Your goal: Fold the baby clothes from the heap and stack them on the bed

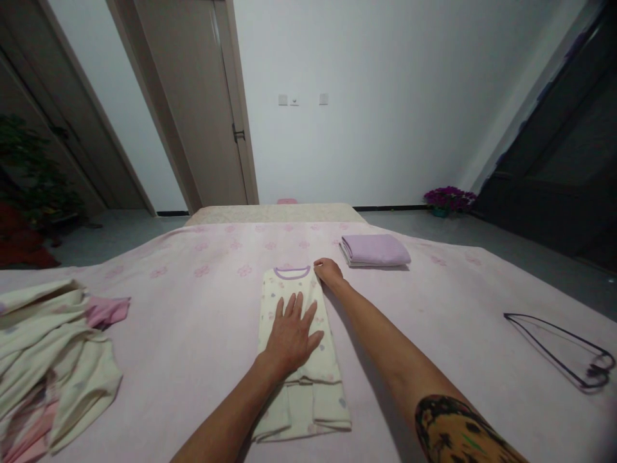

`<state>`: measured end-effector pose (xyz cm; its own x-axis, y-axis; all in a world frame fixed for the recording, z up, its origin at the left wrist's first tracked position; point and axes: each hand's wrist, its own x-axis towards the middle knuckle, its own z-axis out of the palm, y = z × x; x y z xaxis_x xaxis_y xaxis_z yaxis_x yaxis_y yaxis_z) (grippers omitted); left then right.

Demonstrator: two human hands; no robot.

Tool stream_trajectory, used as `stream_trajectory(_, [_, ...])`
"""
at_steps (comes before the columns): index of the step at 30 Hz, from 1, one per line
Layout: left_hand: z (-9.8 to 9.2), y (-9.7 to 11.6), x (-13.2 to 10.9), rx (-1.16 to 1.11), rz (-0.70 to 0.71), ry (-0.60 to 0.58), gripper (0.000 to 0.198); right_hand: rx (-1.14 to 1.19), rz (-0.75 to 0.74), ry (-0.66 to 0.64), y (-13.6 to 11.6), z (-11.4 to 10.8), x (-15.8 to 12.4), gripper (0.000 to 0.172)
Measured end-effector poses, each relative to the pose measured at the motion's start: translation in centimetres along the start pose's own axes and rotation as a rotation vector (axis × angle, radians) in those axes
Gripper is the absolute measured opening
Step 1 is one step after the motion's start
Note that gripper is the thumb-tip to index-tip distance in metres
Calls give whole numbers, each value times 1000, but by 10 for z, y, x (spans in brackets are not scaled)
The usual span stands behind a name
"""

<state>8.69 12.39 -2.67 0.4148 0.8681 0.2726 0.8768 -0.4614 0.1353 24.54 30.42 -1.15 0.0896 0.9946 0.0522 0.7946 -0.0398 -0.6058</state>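
A cream shirt (315, 373) with a purple collar lies folded into a long narrow strip on the pink bedsheet (202, 321), collar end away from me. My left hand (292, 334) rests flat on its middle, fingers spread. My right hand (328, 270) is closed on the shirt's top right corner, beside the collar.
A folded lilac garment (375, 249) lies just beyond my right hand. A heap of cream and pink clothes (48, 360) sits at the left edge. A black wire hanger (563, 350) lies on the right. A door and a wall stand behind the bed.
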Motion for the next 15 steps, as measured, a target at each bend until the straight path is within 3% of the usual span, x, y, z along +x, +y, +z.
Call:
stream_trajectory(5, [-1, 0, -1, 1, -8, -9, 65, -100, -48, 11, -4, -3, -16, 34])
stream_trajectory(9, [-4, 1, -1, -3, 2, -16, 63, -128, -139, 73, -2, -12, -56, 44])
stream_trajectory(12, [-11, 2, -3, -31, 76, -14, 55, -109, -296, 88, 8, -17, -96, 41])
stream_trajectory(15, [-19, 1, -9, -102, 256, -32, 44, -64, -517, 108, 24, -18, -133, 41])
